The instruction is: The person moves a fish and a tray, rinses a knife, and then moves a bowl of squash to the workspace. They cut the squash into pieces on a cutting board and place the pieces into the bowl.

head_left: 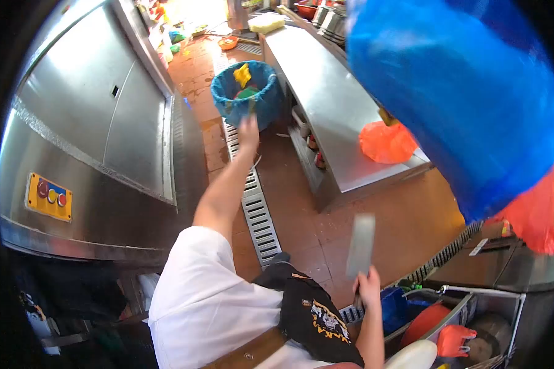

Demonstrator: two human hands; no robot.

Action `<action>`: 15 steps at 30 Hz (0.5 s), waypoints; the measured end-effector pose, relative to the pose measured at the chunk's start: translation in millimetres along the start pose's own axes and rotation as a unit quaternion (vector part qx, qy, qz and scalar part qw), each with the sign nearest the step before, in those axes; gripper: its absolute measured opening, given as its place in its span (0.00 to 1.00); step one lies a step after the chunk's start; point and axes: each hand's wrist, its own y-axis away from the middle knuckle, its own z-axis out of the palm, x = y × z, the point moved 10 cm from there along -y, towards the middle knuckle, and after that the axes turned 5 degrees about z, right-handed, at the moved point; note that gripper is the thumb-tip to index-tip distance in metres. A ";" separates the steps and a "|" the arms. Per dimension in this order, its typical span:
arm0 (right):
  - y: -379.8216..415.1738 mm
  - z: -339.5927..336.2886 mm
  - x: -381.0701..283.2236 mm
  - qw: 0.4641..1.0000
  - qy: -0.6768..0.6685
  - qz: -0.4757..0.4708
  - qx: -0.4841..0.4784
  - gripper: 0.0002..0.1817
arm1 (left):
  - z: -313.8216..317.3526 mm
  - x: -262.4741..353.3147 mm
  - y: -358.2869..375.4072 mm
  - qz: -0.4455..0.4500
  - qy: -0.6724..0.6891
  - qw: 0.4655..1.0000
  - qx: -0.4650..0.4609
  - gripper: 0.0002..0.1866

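Note:
My left arm is stretched toward a round bin lined with a blue bag (228,106). At the bin's near rim is my left hand (248,130), its fingers blurred. A crumpled yellow piece (242,75) and something green (248,93) show within the bin's opening. Down at the lower right, my right hand (368,286) is closed around the handle of a cleaver (361,245), its broad grey blade pointing up and away from me over the tiled floor.
A steel table (326,92) with an orange bag (388,142) stands right of the bin. Large blue plastic (455,92) hangs at upper right. Steel cabinets (80,123) line the left. A drain grate (260,224) crosses the floor. Containers (425,323) sit lower right.

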 end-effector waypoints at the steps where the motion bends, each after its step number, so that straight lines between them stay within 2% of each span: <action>1: 38.6 -30.2 56.6 0.997 -0.050 0.022 0.050 0.04 | 15.5 -30.8 85.5 -0.049 -0.005 0.998 -0.028 0.25; 2: 79.8 -65.1 117.6 0.991 -0.064 0.052 0.110 0.06 | 88.7 -110.0 167.2 0.044 -0.343 0.890 -0.296 0.20; 3: 131.9 -96.6 176.7 0.958 -0.192 0.114 0.181 0.09 | 148.9 -175.9 265.8 0.270 -0.536 0.659 -0.453 0.16; 4: 186.9 -136.2 226.4 0.945 -0.182 0.096 0.254 0.10 | 151.5 -133.3 350.6 0.231 -0.501 0.661 -0.508 0.16; 5: 243.6 -170.7 267.2 0.922 -0.174 0.085 0.335 0.11 | 172.0 -109.1 426.9 0.230 -0.420 0.688 -0.546 0.16; 6: 297.5 -194.4 276.6 0.896 -0.165 0.055 0.408 0.10 | 168.4 -60.6 482.0 -0.021 -0.256 0.800 -0.543 0.16; 7: 364.9 -211.5 283.2 0.859 -0.153 0.039 0.488 0.10 | 184.7 -24.6 553.7 -0.114 -0.183 0.759 -0.615 0.20; 9: 459.0 -232.7 304.3 0.775 -0.114 0.230 0.578 0.17 | 253.1 51.2 669.9 0.144 -0.157 0.708 -0.674 0.19; 11: 507.3 -233.8 305.6 0.712 -0.077 0.244 0.654 0.18 | 289.6 141.1 767.1 0.225 -0.027 0.647 -0.728 0.19; 12: 528.9 -231.2 296.8 0.682 -0.065 0.263 0.679 0.19 | 304.5 184.2 816.0 0.242 -0.008 0.607 -0.757 0.19; 13: 537.0 -225.9 330.3 0.674 -0.066 0.254 0.690 0.21 | 305.9 243.5 857.6 0.255 0.004 0.577 -0.776 0.18; 14: 536.6 -221.0 353.2 0.662 -0.111 0.335 0.661 0.22 | 316.9 276.9 907.9 0.263 0.033 0.551 -0.792 0.18; 15: 536.7 -221.4 358.1 0.676 -0.069 0.376 0.630 0.21 | 324.0 305.0 962.8 0.325 0.059 0.519 -0.788 0.19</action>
